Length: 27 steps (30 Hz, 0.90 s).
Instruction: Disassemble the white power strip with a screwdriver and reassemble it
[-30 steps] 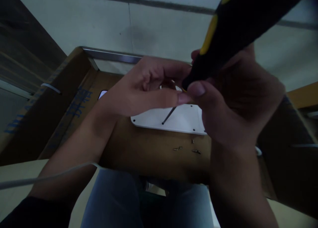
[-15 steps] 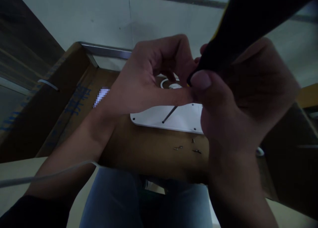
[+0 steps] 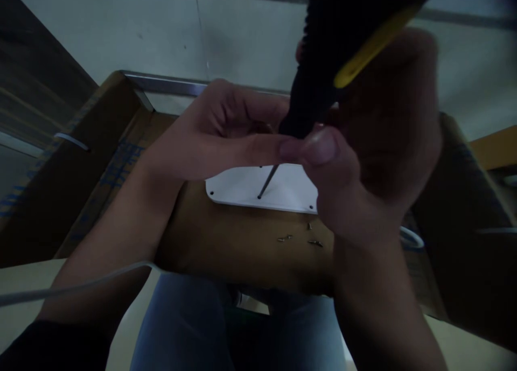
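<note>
A black screwdriver with a yellow patch slants down from the upper right. Its thin metal shaft meets one of the holes along the near edge of a white plate. Closed around the handle, my right hand has its thumb near the lower end. My left hand pinches the handle's lower end between thumb and fingers, and its thumb tip touches my right thumb. Several small screws lie loose just in front of the plate. Both hands hide the plate's far side.
The plate lies in a cardboard box with blue writing on its left side. White ties pass through the box's left wall and right wall. A pale cable crosses my left forearm. My jeans are below.
The screwdriver handle has swung left and become more upright, with its yellow patch turned into view. My hands moved left with it, while the tip stays at the same hole.
</note>
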{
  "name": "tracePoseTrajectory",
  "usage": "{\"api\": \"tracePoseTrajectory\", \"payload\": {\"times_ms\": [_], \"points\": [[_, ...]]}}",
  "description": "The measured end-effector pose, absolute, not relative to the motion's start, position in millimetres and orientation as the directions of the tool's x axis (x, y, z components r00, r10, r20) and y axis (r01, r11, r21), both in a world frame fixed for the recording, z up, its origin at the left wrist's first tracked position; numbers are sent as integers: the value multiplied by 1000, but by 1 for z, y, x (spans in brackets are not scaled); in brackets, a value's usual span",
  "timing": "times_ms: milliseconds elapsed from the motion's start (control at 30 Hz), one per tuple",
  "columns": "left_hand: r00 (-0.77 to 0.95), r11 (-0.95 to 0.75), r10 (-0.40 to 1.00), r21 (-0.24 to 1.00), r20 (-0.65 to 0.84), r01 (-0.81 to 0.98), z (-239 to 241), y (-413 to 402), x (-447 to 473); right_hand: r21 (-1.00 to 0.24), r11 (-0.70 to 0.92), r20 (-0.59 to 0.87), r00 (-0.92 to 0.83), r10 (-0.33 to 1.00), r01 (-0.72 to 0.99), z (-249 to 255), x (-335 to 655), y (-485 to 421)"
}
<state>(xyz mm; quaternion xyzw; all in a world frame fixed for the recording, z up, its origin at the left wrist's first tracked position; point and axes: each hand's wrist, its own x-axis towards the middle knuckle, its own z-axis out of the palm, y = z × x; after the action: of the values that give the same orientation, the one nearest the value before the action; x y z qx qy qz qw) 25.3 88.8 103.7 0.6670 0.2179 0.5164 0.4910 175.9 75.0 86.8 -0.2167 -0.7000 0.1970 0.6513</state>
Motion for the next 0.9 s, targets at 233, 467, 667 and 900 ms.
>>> {"api": "tracePoseTrajectory", "payload": {"times_ms": [233,467,667,900], "points": [[458,-665,627,739,631,-107,102,99,15,-624,767,781,112,614,150,95,168,68],[639,-566,504,781,581,-264,111,104,3,-718,683,651,-218,727,132,103,184,56],[585,-619,551,761,596,-192,103,110,2,-615,774,783,0,622,154,96,180,74],[558,-683,508,702,656,-203,99,115,4,-633,758,774,90,627,158,99,176,68]]}}
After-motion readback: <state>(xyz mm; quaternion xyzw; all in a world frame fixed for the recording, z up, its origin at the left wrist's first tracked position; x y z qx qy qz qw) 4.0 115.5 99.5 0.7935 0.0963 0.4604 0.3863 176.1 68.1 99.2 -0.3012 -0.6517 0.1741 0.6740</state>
